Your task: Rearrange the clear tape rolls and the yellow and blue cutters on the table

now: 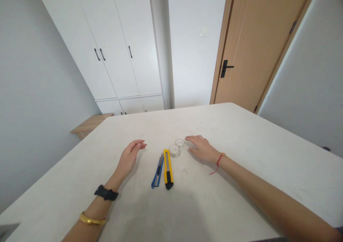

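White wardrobe (118, 31) at the back, wood door (257, 35) to the R, and a white table (241, 135) filling most of the space btwn. Its far edge runs nearly straight, corners cut at an angle; tabletop stretches well past both hands to the side edges, w/ a wooden ledge (92, 123) just off the far L corner.

Mid-table, btwn the hands: blue cutter (158, 171) and yellow cutter (168, 169), side by side, well in from any edge. Larger clear ring (174, 150) is right by the yellow one's far end; smaller clear ring (179, 142) just beyond it.

L hand (130, 156) is L of the cutters, apart from them, fingers bunched narrow, thumb close; can't tell if tips meet. R hand (201, 148), palm down, fingers reaching fwd, thumb spread wide, nothing gripped. Fingertips nr the smaller ring; contact unclear.
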`<state>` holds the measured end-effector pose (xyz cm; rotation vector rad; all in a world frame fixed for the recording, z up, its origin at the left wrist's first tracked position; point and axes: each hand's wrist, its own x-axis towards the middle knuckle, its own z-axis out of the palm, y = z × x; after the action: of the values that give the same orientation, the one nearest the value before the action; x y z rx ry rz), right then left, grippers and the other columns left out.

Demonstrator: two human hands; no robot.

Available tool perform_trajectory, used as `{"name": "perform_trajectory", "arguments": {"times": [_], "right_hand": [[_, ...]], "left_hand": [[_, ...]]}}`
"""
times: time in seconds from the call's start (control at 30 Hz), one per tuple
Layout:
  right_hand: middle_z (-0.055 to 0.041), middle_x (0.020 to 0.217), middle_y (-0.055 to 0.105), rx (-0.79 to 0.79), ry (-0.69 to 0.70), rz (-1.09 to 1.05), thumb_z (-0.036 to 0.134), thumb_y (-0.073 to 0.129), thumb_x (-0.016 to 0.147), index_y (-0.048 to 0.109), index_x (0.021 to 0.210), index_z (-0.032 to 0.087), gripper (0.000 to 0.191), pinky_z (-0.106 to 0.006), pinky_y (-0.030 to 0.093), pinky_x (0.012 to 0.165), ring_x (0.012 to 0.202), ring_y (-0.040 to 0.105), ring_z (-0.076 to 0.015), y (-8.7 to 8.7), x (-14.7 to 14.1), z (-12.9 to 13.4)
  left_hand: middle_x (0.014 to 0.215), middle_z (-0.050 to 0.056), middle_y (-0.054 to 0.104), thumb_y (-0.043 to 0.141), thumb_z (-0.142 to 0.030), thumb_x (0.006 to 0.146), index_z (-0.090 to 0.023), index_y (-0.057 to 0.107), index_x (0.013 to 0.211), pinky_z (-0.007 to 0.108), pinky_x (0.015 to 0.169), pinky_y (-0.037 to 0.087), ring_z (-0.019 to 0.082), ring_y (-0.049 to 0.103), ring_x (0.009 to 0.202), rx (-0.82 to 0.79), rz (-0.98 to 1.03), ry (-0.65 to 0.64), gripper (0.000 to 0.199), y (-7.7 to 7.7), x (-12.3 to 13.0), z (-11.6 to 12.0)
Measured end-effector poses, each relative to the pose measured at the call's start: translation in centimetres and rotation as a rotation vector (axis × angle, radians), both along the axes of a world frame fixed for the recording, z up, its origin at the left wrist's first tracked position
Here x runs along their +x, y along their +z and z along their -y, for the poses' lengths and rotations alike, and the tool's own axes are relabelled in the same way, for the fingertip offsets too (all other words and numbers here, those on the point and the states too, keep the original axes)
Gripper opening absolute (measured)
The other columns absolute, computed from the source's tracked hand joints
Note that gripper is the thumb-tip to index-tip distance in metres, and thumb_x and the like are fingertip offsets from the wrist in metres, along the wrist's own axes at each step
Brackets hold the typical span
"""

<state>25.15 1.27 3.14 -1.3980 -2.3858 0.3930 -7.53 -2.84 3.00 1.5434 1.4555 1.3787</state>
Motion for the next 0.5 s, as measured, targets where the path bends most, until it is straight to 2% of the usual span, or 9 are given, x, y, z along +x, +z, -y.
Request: {"name": "perform_trajectory", "arguments": {"times": [0.13, 0.27, 0.33, 0.4, 0.5], "right_hand": [[-0.0057, 0.149, 0.042, 0.011, 0.049, 0.109, 0.030, 0.045, 0.092, 0.042, 0.142, 0.029, 0.050, -0.055, 0.031, 0.099, 0.131, 0.037, -0.0327, -0.5, -1.1, -0.7], [-0.0034, 0.145, 0.049, 0.091, 0.095, 0.162, 0.030, 0.045, 0.093, 0.057, 0.128, 0.032, 0.038, -0.055, 0.030, 0.096, 0.131, 0.038, -0.0332, -0.5, -1.0, -0.2], [-0.0040, 0.137, 0.056, 0.111, 0.071, 0.146, 0.033, 0.048, 0.092, 0.066, 0.113, 0.031, 0.028, -0.053, 0.030, 0.096, 0.128, 0.041, -0.0321, -0.2, -0.5, 0.2], [-0.0054, 0.131, 0.061, 0.098, 0.032, 0.096, 0.036, 0.054, 0.089, 0.069, 0.103, 0.028, 0.022, -0.050, 0.031, 0.095, 0.124, 0.046, -0.0300, -0.1, 0.1, 0.6], [-0.0071, 0.127, 0.063, 0.043, 0.001, 0.002, 0.037, 0.063, 0.082, 0.064, 0.112, 0.026, 0.032, -0.047, 0.032, 0.097, 0.119, 0.051, -0.0275, -0.3, 0.7, 0.8]], "left_hand": [[0.092, 0.009, 0.071, 0.055, -0.051, 0.082, -0.015, 0.063, 0.100, 0.042, 0.089, 0.048, 0.023, 0.066, 0.087, 0.012, -0.006, 0.055, 0.041, -0.8, -0.7, 0.3], [0.090, 0.008, 0.071, 0.056, -0.050, 0.081, -0.016, 0.064, 0.099, 0.039, 0.086, 0.049, 0.022, 0.066, 0.085, 0.021, -0.039, 0.069, 0.039, -0.5, -0.6, 1.1], [0.087, 0.007, 0.071, 0.056, -0.050, 0.081, -0.017, 0.064, 0.098, 0.038, 0.085, 0.050, 0.022, 0.066, 0.085, 0.025, -0.057, 0.078, 0.038, -0.2, -0.4, 1.4], [0.085, 0.007, 0.071, 0.056, -0.050, 0.080, -0.017, 0.064, 0.096, 0.038, 0.085, 0.050, 0.022, 0.066, 0.084, 0.026, -0.069, 0.092, 0.037, 0.0, -0.3, 1.7], [0.083, 0.006, 0.070, 0.056, -0.049, 0.080, -0.017, 0.064, 0.095, 0.037, 0.083, 0.050, 0.021, 0.066, 0.083, 0.033, -0.068, 0.113, 0.036, 0.2, -0.1, 2.0]]}}
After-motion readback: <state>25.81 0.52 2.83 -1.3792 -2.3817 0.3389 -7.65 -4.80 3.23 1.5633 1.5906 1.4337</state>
